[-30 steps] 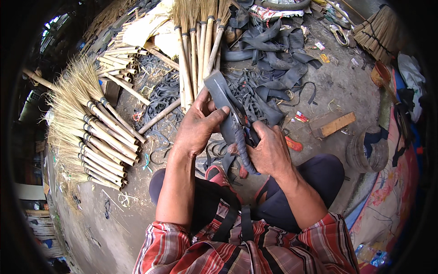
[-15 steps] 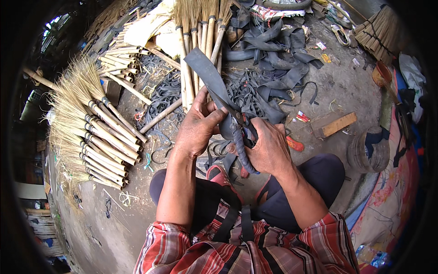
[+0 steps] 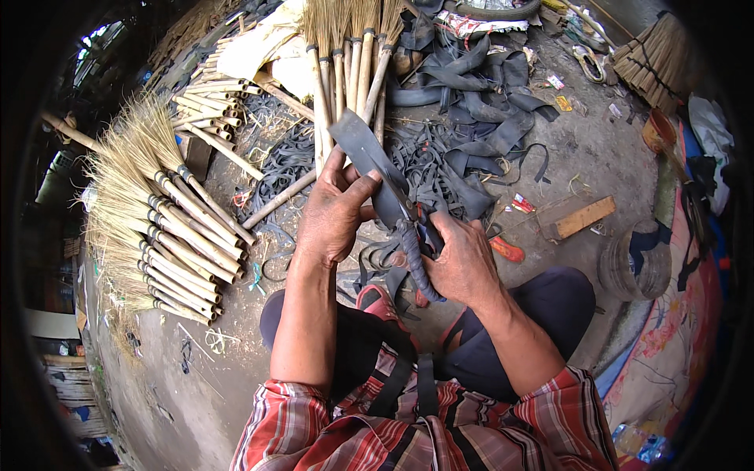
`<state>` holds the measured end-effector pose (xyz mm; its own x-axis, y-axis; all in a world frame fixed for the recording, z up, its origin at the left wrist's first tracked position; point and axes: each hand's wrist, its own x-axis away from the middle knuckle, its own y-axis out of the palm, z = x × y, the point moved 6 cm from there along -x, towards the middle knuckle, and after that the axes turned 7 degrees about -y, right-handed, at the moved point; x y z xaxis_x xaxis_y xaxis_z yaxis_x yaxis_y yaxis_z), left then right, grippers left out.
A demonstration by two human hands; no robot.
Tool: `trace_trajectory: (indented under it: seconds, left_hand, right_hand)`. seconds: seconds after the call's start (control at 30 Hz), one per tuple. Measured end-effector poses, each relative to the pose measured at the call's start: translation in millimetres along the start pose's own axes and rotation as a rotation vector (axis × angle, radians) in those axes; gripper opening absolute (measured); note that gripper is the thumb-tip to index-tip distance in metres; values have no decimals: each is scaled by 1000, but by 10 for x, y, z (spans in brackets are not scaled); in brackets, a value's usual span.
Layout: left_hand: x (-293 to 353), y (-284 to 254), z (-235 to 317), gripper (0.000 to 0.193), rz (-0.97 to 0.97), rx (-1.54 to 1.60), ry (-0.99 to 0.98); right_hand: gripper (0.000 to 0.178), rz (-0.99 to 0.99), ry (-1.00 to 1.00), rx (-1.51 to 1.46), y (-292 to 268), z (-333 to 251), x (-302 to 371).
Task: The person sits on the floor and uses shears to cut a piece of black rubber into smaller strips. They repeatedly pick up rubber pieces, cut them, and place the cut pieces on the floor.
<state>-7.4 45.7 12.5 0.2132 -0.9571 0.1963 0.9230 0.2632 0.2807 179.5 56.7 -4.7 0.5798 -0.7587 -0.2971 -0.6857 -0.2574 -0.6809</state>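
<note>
Shirt: red plaid (image 3: 338,432), at the lower edge, above dark trousers (image 3: 554,306) with the knees bent outward.
Right hand (image 3: 463,255): closed round the handles of the scissors (image 3: 411,247), one handle wrapped in dark strip.
Left hand (image 3: 334,213): pinching the rubber (image 3: 363,147) by its edge, thumb against fingers.
Rubber: a broad black band between the hands, its free end pointing up and left — the blades lie against it, mostly hidden.
Floor, right: a red handle (image 3: 507,250), a wood block (image 3: 585,217), a clear tub (image 3: 620,267).
Floor, left: brooms (image 3: 188,251) in a slanting row.
Beyond: thin offcuts (image 3: 287,166), more brooms (image 3: 365,71) — then heaped rubber sheets (image 3: 491,110) and a tyre (image 3: 499,10).
</note>
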Motion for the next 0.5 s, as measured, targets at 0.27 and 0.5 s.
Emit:
trace_trajectory:
  seconds: [0.27,0.5]
  left_hand:
    - [41,100,-65,66,-65,-107,-62]
    - [9,105,-32,61,-64,-181,-26]
  right_hand:
    - [74,2,-30,101,-18,30,-21]
    - [76,-123,134,19,-52,58,-1]
